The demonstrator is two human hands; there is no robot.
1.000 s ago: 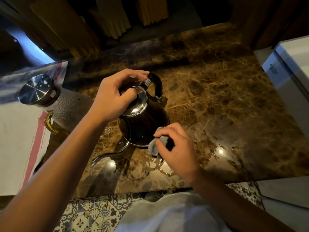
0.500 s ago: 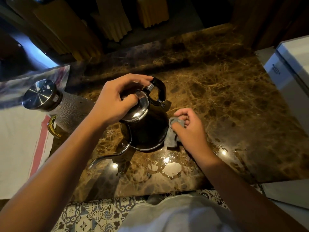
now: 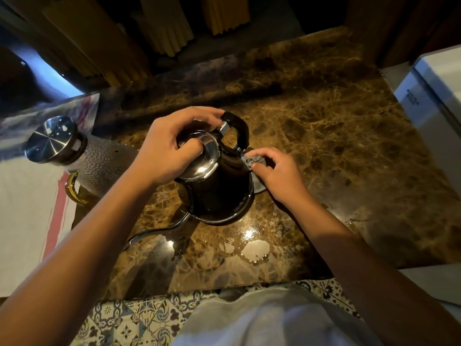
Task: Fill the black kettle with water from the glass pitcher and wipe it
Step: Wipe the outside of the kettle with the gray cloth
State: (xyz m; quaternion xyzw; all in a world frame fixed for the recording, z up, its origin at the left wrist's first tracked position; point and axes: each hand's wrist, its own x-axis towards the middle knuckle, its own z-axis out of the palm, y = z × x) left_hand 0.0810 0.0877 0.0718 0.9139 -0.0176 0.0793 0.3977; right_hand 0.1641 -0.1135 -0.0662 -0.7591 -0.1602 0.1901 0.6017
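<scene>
From the head view, the black kettle point(image 3: 219, 191) stands mid-desk point(image 3: 336, 136), its thin spout running toward 7 o'clock. The left hand point(image 3: 172, 151) curls over the shiny lid point(image 3: 202, 158), holding it down. The right hand point(image 3: 277, 171), at the kettle's 3 o'clock, pinches a grey cloth point(image 3: 254, 161) against the body just below the handle point(image 3: 237, 128). The glass pitcher point(image 3: 82, 158) stands at 9 o'clock. Water pools point(image 3: 254, 248) at 5 o'clock; I judge the wet, polished stone could let the kettle slide under a hard wipe, tipping water out through the spout.

The scene is dimly lit; glare is seen on the wet counter point(image 3: 249, 233) at 6 o'clock, edges bent
</scene>
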